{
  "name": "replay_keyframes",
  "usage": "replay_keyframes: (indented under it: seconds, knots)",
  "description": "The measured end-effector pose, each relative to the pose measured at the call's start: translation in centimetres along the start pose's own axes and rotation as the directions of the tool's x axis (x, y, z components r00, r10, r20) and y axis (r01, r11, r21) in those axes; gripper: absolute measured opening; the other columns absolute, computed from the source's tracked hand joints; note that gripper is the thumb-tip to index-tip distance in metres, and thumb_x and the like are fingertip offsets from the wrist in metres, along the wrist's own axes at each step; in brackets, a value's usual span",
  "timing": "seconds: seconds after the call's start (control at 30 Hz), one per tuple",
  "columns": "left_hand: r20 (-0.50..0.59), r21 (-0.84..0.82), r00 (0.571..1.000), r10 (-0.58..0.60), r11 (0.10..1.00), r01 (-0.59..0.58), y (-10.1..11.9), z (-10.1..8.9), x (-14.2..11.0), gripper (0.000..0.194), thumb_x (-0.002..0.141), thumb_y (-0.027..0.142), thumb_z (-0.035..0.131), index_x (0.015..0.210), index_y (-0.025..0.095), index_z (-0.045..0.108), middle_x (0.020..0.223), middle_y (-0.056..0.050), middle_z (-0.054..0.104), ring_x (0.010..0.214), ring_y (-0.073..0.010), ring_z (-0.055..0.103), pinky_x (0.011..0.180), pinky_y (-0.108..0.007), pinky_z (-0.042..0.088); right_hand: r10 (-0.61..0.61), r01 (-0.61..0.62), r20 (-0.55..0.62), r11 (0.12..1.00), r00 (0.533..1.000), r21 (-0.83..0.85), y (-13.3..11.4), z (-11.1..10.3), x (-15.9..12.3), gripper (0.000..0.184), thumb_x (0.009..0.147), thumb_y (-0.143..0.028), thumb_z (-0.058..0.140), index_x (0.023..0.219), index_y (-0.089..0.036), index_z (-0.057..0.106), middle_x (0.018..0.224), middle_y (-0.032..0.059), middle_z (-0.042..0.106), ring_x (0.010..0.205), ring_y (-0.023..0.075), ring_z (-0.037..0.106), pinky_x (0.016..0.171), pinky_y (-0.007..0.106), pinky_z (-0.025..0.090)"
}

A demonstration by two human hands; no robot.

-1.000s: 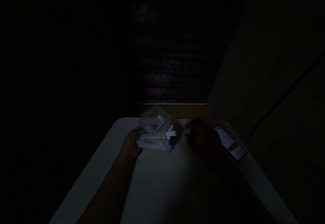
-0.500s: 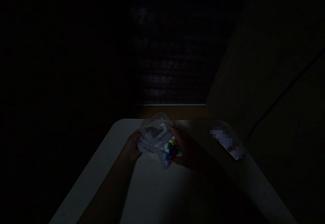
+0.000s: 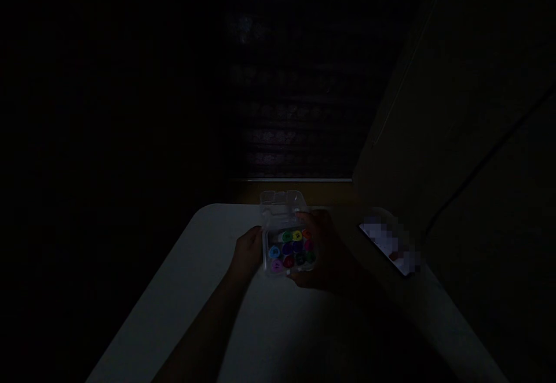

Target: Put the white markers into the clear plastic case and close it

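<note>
A clear plastic case point(image 3: 266, 262) stands upright on the white table with its transparent lid point(image 3: 282, 200) swung back. Several coloured caps, which look like marker ends, fill it in rows; among them are a yellow cap point(image 3: 297, 236), a light blue cap point(image 3: 274, 251) and a pink cap point(image 3: 277, 265). My left hand point(image 3: 248, 250) grips the case's left side, fingers partly hidden behind it. Around the right side curls my right hand point(image 3: 319, 250), thumb at the near edge and fingers by the lid. Dim light hides much of the right hand.
The white table point(image 3: 174, 290) has rounded far corners. On its right side lies a phone-like flat device point(image 3: 386, 250), partly pixelated. A dark patterned curtain or wall point(image 3: 282, 122) rises beyond, and a plain wall panel with a dark cable point(image 3: 486, 163) stands at the right.
The case has turned from tilted sideways to upright, so the cap tops now face me. Its lid has swung to the back. Both hands have shifted right with it.
</note>
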State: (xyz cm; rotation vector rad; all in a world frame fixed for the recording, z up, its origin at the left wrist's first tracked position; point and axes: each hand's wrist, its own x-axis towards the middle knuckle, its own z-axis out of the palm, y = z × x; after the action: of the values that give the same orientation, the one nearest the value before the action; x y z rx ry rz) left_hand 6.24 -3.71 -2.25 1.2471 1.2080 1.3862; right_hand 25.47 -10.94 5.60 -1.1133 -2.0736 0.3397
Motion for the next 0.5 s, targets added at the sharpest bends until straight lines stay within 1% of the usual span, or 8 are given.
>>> replay_keyframes:
  seconds: [0.1, 0.17, 0.2, 0.23, 0.3, 0.37, 0.47, 0.5]
  knots:
    - [0.138, 0.148, 0.986, 0.093, 0.982, -0.113, -0.3, 0.2, -0.3, 0.010, 0.063, 0.026, 0.063, 0.067, 0.017, 0.067, 0.077, -0.007, 0.070, 0.088, -0.0259, 0.064, 0.078, -0.034, 0.049, 0.062, -0.062, -0.043, 0.998, 0.997, -0.012, 0.3, -0.2, 0.1, 0.089, 0.054, -0.035, 0.076, 0.131, -0.015, 0.037, 0.119, 0.0126, 0.040, 0.106, 0.0239, 0.048, 0.088, 0.038, 0.051]
    - [0.253, 0.177, 0.959, 0.130, 0.968, -0.178, -0.6, 0.3, -0.5, 0.014, 0.064, 0.023, 0.063, 0.076, 0.017, 0.068, 0.086, -0.008, 0.071, 0.091, -0.0257, 0.064, 0.083, -0.035, 0.048, 0.109, -0.110, -0.077, 0.994, 0.991, -0.010, 0.6, -0.2, 0.2, 0.089, 0.054, -0.036, 0.076, 0.131, -0.014, 0.038, 0.118, 0.0128, 0.042, 0.106, 0.0248, 0.049, 0.088, 0.040, 0.051]
    - [0.297, 0.154, 0.946, 0.130, 0.971, -0.182, -0.7, 0.3, -0.5, 0.020, 0.063, 0.022, 0.064, 0.082, 0.016, 0.068, 0.090, -0.008, 0.071, 0.091, -0.0258, 0.064, 0.084, -0.036, 0.048, 0.124, -0.125, -0.092, 0.992, 0.988, -0.003, 0.7, -0.1, 0.2, 0.088, 0.054, -0.036, 0.076, 0.131, -0.014, 0.038, 0.118, 0.0129, 0.043, 0.106, 0.0251, 0.049, 0.089, 0.040, 0.051]
    - [0.336, 0.120, 0.934, 0.118, 0.979, -0.167, -0.9, 0.4, -0.7, 0.028, 0.062, 0.021, 0.066, 0.090, 0.015, 0.068, 0.094, -0.009, 0.070, 0.091, -0.0261, 0.064, 0.085, -0.036, 0.048, 0.132, -0.132, -0.105, 0.991, 0.986, 0.008, 0.8, -0.1, 0.3, 0.088, 0.055, -0.037, 0.075, 0.131, -0.014, 0.038, 0.119, 0.0133, 0.042, 0.107, 0.0251, 0.050, 0.090, 0.041, 0.051]
    - [0.409, 0.023, 0.910, 0.073, 0.996, -0.090, -1.1, 0.4, -1.0, 0.046, 0.063, 0.022, 0.070, 0.107, 0.015, 0.063, 0.100, -0.012, 0.069, 0.095, -0.0277, 0.064, 0.086, -0.037, 0.048, 0.134, -0.132, -0.124, 0.991, 0.983, 0.026, 0.9, -0.1, 0.3, 0.089, 0.057, -0.039, 0.075, 0.133, -0.014, 0.036, 0.120, 0.0139, 0.042, 0.105, 0.0248, 0.052, 0.089, 0.041, 0.051]
    - [0.495, -0.083, 0.868, 0.034, 0.996, 0.009, -1.2, 0.4, -1.5, 0.058, 0.065, 0.025, 0.072, 0.120, 0.015, 0.056, 0.103, -0.014, 0.068, 0.098, -0.0291, 0.063, 0.086, -0.038, 0.048, 0.143, -0.139, -0.120, 0.989, 0.982, 0.046, 0.9, -0.2, 0.4, 0.090, 0.057, -0.040, 0.075, 0.134, -0.017, 0.036, 0.119, 0.0137, 0.043, 0.104, 0.0252, 0.053, 0.089, 0.042, 0.051]
    - [0.626, -0.143, 0.779, 0.015, 0.985, 0.095, -1.3, 0.7, -2.2, 0.067, 0.062, 0.026, 0.076, 0.125, 0.018, 0.052, 0.104, -0.014, 0.068, 0.099, -0.0293, 0.063, 0.088, -0.039, 0.047, 0.160, -0.153, -0.090, 0.985, 0.983, 0.075, 0.9, -0.6, 0.3, 0.088, 0.056, -0.040, 0.077, 0.134, -0.022, 0.040, 0.117, 0.0128, 0.049, 0.107, 0.0282, 0.054, 0.090, 0.046, 0.050]
    - [0.642, -0.125, 0.766, 0.005, 0.987, 0.098, -1.3, 0.8, -2.4, 0.067, 0.062, 0.025, 0.077, 0.124, 0.018, 0.052, 0.105, -0.014, 0.067, 0.100, -0.0288, 0.063, 0.088, -0.039, 0.047, 0.164, -0.156, -0.081, 0.984, 0.983, 0.088, 0.9, -0.8, 0.3, 0.088, 0.057, -0.041, 0.077, 0.134, -0.022, 0.040, 0.118, 0.0129, 0.051, 0.109, 0.0294, 0.054, 0.091, 0.047, 0.049]
